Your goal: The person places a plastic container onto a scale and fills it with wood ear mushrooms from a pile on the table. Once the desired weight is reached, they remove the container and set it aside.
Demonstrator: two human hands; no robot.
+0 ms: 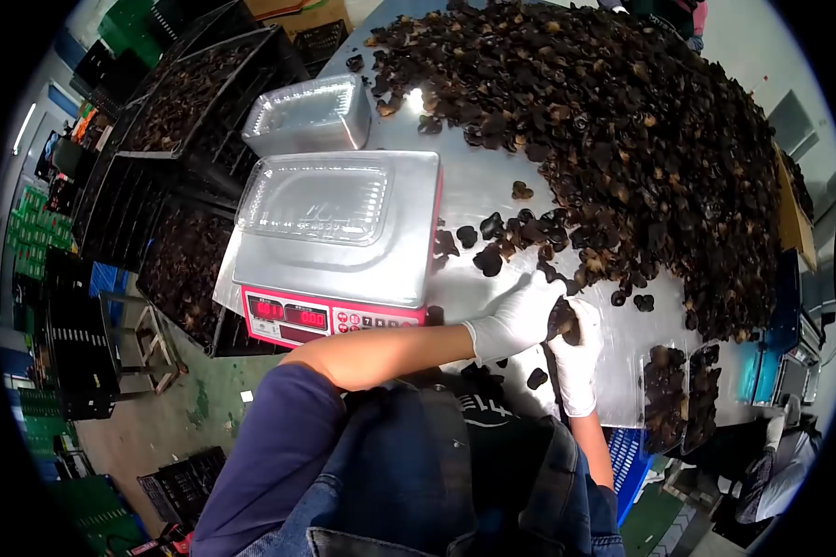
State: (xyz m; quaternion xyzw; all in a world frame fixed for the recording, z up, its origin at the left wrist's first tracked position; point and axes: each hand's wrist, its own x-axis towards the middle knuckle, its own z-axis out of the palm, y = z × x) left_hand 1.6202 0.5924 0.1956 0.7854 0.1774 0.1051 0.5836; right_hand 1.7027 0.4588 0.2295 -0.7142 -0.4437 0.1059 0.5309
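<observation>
My left hand [522, 318], in a white glove, reaches in from the left with its fingers closed at a clump of dark wood ear mushrooms [561, 321]. Opposite it, my right hand [578, 351], gloved too, curls its fingers round the same clump. The fingertips are partly hidden by the dark pieces. Just beyond the hands, loose wood ear pieces trail off from a large heap [622, 139] on the metal table [483, 176]. To the left stands a red-and-silver digital scale [409, 260], bearing a clear plastic tray [320, 202]; its red display shows 0.00.
Clear plastic trays [311, 116] are stacked behind the scale. Filled trays [665, 395] lie at the table's right edge, near a blue crate [627, 455]. Black crates of mushrooms [186, 102] stand at left. Another person [790, 464] is at lower right.
</observation>
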